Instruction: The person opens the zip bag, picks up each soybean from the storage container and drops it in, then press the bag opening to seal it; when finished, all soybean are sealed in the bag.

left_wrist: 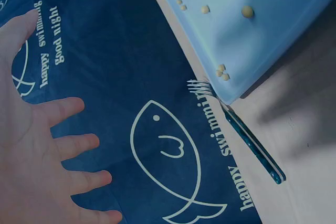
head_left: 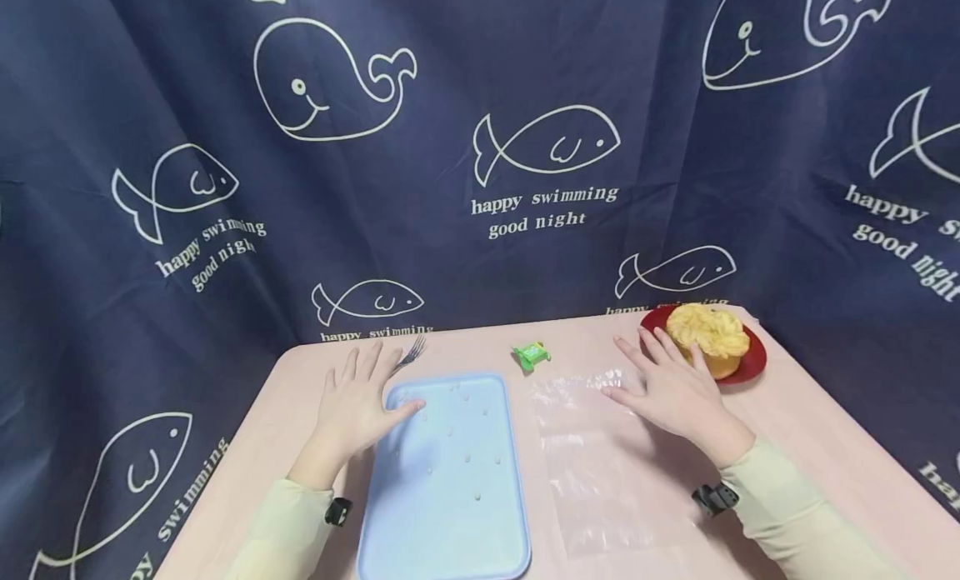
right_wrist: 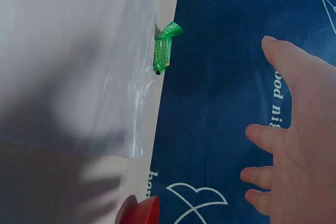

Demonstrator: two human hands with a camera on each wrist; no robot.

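Observation:
My left hand [head_left: 358, 405] hovers open with fingers spread over the left rim of a light blue tray [head_left: 450, 513], which carries several small crumbs [left_wrist: 247, 11]. A fork [left_wrist: 247, 137] with a dark handle lies just beyond the tray's far left corner. My right hand [head_left: 670, 386] is open too, fingers spread above the far edge of a clear plastic bag [head_left: 600, 463] lying flat on the pink table. Just past its fingers sits a yellow bun [head_left: 708, 334] on a red plate [head_left: 753, 362]. A small green-wrapped candy [head_left: 531, 355] lies between tray and plate.
The pink table [head_left: 810, 430] is ringed on three sides by a dark blue cloth backdrop [head_left: 465, 147] printed with whales and fish. The table's far edge runs just behind the fork, candy and plate.

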